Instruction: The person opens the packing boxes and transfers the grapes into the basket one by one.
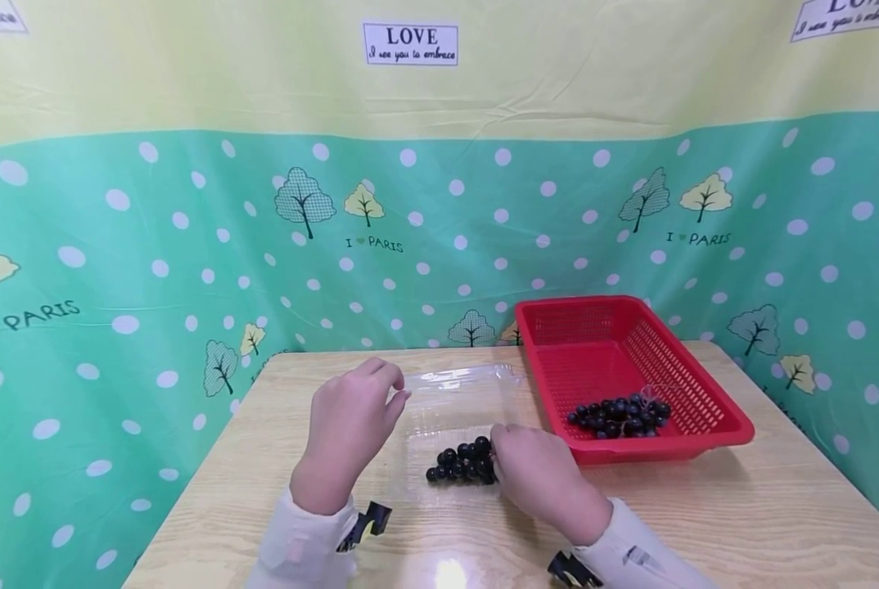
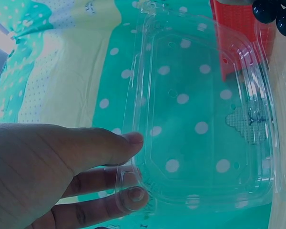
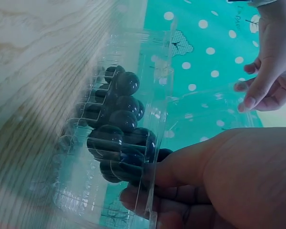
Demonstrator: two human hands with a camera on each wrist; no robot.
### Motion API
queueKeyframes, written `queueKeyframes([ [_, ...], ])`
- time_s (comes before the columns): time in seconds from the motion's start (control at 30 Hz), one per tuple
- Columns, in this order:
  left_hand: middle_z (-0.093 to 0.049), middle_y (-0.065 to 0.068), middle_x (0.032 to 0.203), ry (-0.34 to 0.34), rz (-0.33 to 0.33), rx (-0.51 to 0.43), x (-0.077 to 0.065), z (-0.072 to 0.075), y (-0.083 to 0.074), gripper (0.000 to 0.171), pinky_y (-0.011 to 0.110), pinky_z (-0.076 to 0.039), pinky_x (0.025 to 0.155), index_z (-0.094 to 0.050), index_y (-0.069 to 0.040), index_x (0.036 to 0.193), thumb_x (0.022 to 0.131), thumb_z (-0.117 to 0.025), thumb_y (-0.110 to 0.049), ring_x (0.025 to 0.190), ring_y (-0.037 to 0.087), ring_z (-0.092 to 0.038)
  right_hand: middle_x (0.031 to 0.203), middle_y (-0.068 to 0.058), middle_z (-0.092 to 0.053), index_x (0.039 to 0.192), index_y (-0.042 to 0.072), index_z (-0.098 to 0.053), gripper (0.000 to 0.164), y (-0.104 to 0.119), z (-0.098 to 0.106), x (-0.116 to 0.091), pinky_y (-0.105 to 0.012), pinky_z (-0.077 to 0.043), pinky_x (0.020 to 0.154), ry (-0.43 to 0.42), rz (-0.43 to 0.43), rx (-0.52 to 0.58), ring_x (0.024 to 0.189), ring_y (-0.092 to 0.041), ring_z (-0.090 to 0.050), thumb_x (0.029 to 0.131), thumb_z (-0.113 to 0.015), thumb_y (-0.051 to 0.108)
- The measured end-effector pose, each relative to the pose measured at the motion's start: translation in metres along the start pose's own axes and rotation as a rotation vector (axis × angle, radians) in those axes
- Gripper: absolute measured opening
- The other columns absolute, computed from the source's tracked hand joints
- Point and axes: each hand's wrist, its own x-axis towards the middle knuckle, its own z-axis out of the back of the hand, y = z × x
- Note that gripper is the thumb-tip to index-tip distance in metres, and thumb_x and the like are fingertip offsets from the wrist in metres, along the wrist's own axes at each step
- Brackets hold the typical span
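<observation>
My left hand (image 1: 349, 429) pinches the corner of a clear plastic lid (image 2: 195, 157) between thumb and fingers. The lid stands raised, hinged to a clear plastic box (image 3: 78, 195) that lies on the table. Inside the box is a bunch of dark grapes (image 1: 454, 466), its round berries showing through the see-through wall in the right wrist view. My right hand (image 1: 538, 474) holds the near-right end of this bunch, fingertips down at the box's side. The berries under those fingers are partly hidden.
A red plastic basket (image 1: 675, 448) with slotted sides stands on the right of the wooden table (image 1: 263, 458), close to the box. Another bunch of dark grapes (image 1: 619, 417) lies in its front part. A green and yellow printed cloth (image 1: 380, 294) hangs behind the table.
</observation>
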Motion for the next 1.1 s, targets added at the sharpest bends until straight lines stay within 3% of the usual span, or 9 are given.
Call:
queueKeyframes([
  [0.7, -0.075, -0.003, 0.088, -0.008, 0.001, -0.005, 0.0, -0.001, 0.0, 0.015, 0.03, -0.042, 0.045, -0.074, -0.017, 0.082, 0.079, -0.089, -0.018, 0.05, 0.014, -0.054, 0.067, 0.008, -0.049, 0.079, 0.018, -0.057, 0.021, 0.002, 0.011, 0.002, -0.028, -0.039, 0.047, 0.002, -0.038, 0.057, 0.055, -0.009, -0.043, 0.09, -0.074, 0.02],
  [1.1, -0.075, -0.003, 0.088, -0.01, 0.0, -0.009, 0.0, -0.001, 0.0, 0.015, 0.03, -0.044, 0.047, -0.074, -0.016, 0.082, 0.08, -0.089, -0.017, 0.052, 0.015, -0.057, 0.068, 0.01, -0.051, 0.083, 0.018, -0.061, 0.018, -0.001, 0.019, 0.002, -0.025, -0.04, 0.047, -0.051, -0.024, 0.032, 0.057, -0.006, -0.047, 0.091, -0.077, 0.024],
])
